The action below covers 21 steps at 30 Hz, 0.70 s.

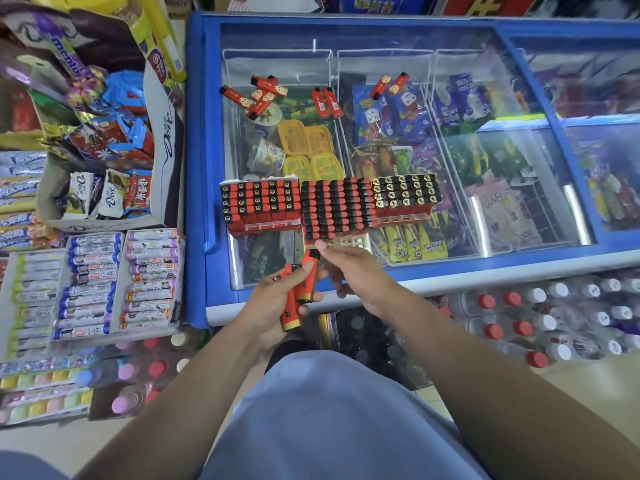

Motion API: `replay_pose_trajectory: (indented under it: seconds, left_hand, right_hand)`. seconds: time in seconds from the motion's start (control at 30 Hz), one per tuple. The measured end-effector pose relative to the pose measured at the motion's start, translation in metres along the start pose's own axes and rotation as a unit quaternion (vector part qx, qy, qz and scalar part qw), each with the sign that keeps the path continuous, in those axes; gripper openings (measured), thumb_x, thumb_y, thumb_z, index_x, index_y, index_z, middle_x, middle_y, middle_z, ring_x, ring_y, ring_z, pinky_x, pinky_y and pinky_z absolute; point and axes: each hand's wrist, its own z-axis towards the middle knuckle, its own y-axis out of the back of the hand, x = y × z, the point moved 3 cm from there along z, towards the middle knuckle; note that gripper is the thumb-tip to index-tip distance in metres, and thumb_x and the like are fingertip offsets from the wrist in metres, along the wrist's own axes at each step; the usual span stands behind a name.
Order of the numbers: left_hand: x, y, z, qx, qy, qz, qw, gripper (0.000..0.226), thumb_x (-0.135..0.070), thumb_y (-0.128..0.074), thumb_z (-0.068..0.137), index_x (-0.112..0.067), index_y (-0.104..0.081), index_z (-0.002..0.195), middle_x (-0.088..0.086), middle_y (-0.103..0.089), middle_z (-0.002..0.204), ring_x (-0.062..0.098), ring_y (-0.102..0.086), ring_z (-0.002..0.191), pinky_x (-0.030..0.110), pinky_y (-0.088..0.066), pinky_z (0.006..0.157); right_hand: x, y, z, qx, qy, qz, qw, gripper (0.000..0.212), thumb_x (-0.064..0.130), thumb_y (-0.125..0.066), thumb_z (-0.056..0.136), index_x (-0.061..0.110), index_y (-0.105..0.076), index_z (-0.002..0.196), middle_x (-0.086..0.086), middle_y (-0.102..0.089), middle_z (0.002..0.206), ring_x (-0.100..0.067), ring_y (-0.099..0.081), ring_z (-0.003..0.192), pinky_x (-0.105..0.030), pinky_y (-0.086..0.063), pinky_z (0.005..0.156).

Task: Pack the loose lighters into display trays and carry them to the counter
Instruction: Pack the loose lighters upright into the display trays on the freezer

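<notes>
While gripping lighters (299,292), left hand (273,303).

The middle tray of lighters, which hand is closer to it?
Right. The right hand reaches up with a fingertip just below the middle tray; the left hand sits lower, gripping two lighters.
</notes>
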Motion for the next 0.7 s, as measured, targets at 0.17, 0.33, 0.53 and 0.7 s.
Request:
replay_pose_trajectory:
  seconds: [0.17, 0.33, 0.53, 0.7]
  left_hand:
    - [0.002, -0.004, 0.001, 0.056, 0.069, -0.048, 0.995, 0.034, -0.032, -0.070, 0.082, -0.012, -0.067, 0.110, 0.006, -0.072, 0.083, 0.009, -0.052, 0.046, 0.014, -0.034, 0.034]
    - [-0.001, 0.004, 0.005, 0.031, 0.044, -0.053, 0.997, 0.031, -0.033, -0.072, 0.080, -0.009, -0.067, 0.099, 0.006, -0.068, 0.081, 0.010, -0.052, 0.046, 0.014, -0.035, 0.036]
    - [-0.006, 0.032, 0.015, -0.037, 0.010, -0.079, 0.996, 0.033, -0.039, -0.077, 0.082, -0.012, -0.067, 0.099, 0.004, -0.065, 0.081, 0.011, -0.056, 0.054, 0.017, -0.041, 0.040]
    - [-0.010, 0.051, 0.022, -0.094, 0.016, -0.102, 0.990, 0.025, -0.037, -0.070, 0.095, -0.013, -0.069, 0.096, 0.001, -0.066, 0.075, 0.009, -0.054, 0.051, 0.018, -0.040, 0.039]
  right_hand:
    - [0.002, 0.007, -0.003, 0.104, 0.002, 0.032, 0.994, 0.026, 0.049, -0.069, 0.087, 0.027, -0.081, 0.098, 0.004, -0.054, 0.075, -0.009, -0.042, 0.060, -0.022, -0.038, 0.057]
    - [0.016, 0.009, -0.001, 0.116, 0.061, 0.023, 0.991, 0.032, 0.028, -0.074, 0.085, 0.012, -0.073, 0.112, 0.001, -0.067, 0.082, -0.010, -0.054, 0.065, -0.022, -0.046, 0.057]
    - [0.034, -0.008, 0.004, 0.050, 0.164, -0.102, 0.980, 0.023, 0.017, -0.085, 0.081, 0.024, -0.074, 0.101, 0.009, -0.071, 0.083, -0.006, -0.063, 0.071, -0.024, -0.058, 0.072]
    - [0.045, -0.030, 0.008, -0.045, 0.197, -0.172, 0.964, 0.032, 0.041, -0.087, 0.077, 0.020, -0.066, 0.088, 0.000, -0.069, 0.077, -0.009, -0.060, 0.065, -0.029, -0.055, 0.065]
